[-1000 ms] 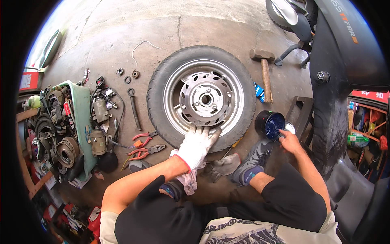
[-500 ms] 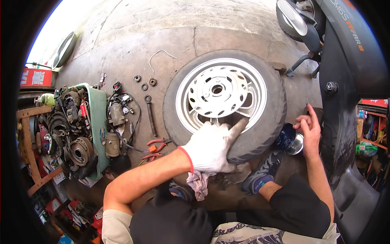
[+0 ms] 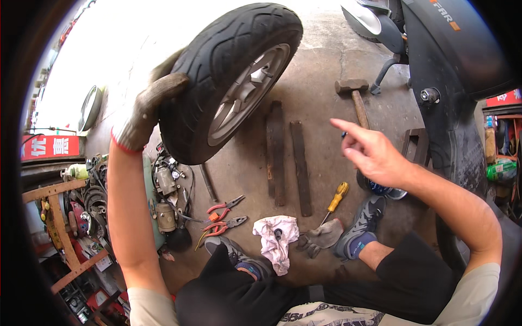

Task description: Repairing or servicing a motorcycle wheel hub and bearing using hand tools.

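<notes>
My left hand (image 3: 145,111), in a dirty white work glove, grips the tread of a scooter wheel (image 3: 187,111). The wheel is tilted up on edge at the upper left, its silver spoked rim (image 3: 247,95) facing right. My bare right hand (image 3: 375,155) hovers over the floor with the index finger stretched out and the others loosely bent; nothing shows in it. Two dark flat bars (image 3: 278,157) and another bar (image 3: 300,168) lie between the wheel and that hand. Just beyond my right fingers is a sledgehammer (image 3: 360,106) with a wooden handle.
Near my feet lie a stained cloth (image 3: 272,233) with a small dark part on it, a yellow-handled screwdriver (image 3: 338,197), a grey glove (image 3: 325,239) and red-handled pliers (image 3: 225,223). Motor parts (image 3: 166,179) sit at left. A dark scooter body (image 3: 462,54) stands at right.
My left hand has raised the wheel from lying flat and swung it up to the left. The bars, hammer and screwdriver now show. My right hand has moved left and farther from me.
</notes>
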Available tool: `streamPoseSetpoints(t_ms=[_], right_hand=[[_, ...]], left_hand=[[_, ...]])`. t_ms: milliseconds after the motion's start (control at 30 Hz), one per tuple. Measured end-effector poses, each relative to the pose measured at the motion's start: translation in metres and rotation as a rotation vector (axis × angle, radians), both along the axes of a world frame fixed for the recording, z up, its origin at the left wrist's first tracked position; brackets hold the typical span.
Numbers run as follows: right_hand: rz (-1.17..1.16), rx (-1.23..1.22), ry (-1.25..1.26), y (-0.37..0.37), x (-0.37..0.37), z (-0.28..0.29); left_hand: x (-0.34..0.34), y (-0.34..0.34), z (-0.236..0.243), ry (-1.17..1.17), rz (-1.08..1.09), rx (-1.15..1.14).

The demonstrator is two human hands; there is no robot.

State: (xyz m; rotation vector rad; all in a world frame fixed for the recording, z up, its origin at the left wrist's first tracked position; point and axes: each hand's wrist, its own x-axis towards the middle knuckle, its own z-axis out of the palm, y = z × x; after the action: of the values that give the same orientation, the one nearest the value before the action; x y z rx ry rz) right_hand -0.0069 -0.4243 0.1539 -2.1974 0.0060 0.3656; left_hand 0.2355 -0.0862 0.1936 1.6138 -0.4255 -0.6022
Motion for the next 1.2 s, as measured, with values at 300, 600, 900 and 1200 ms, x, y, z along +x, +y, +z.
streamPoseSetpoints(t_ms=[300,600,900,1200], right_hand=[[-0.296,0.829,0.192,0.086,0.08,-0.093],[-0.373,0.756,-0.167,0.121,0.126,-0.137],[-0.199,-0.16,-0.412,0.121,0.132,-0.134],[-0.466,1.987,0.39,0.133,0.138,-0.126]], left_hand=[[-0.038,-0.068,0.023,-0.736,0.233,0.494],[-0.036,-0.064,0.024,-0.715,0.18,0.504],[-0.028,-0.056,0.02,-0.733,0.156,0.47],[-0.036,-0.054,0.02,-0.696,0.174,0.46]])
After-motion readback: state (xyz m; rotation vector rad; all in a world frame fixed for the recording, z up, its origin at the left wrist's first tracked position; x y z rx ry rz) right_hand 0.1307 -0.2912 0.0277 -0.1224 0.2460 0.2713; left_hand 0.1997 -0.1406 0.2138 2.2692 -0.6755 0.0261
